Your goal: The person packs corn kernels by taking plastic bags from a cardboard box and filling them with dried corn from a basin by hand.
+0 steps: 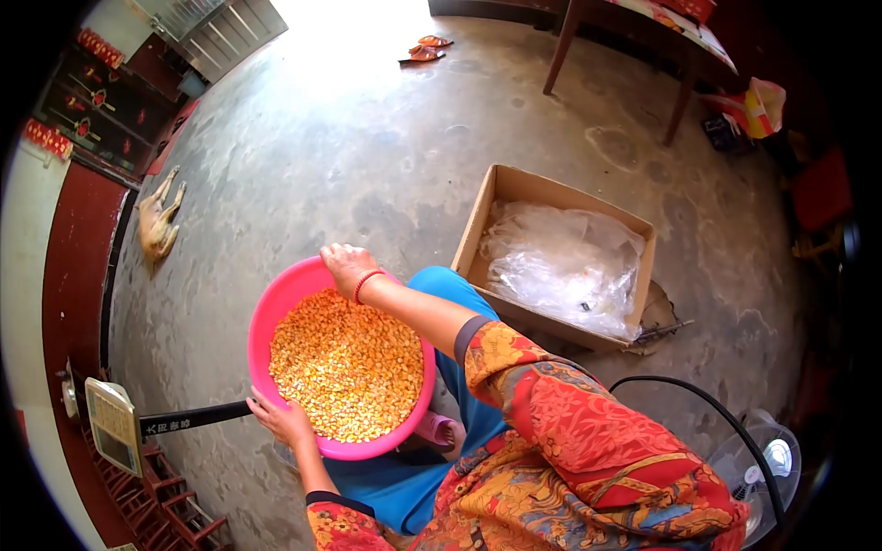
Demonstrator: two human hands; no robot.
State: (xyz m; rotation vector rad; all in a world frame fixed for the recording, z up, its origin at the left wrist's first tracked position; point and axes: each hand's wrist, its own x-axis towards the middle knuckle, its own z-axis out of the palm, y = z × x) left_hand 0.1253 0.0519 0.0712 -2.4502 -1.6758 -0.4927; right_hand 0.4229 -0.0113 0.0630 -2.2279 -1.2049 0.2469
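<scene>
A round pink basin [260,332] holds a broad layer of yellow corn kernels [345,365] and rests by my blue-trousered legs. My right hand [347,266], with a red bracelet at the wrist, is closed over the basin's far rim. On the near left side, my left hand [283,421] grips the rim, its fingers partly outside and its thumb toward the kernels. The undersides of both hands are hidden.
An open cardboard box [474,219] with clear plastic [560,262] stands right of the basin. A weighing scale [115,424] is at lower left, a dog [158,223] lies farther up, and a fan [755,468] stands lower right. Orange sandals [424,51] lie far off.
</scene>
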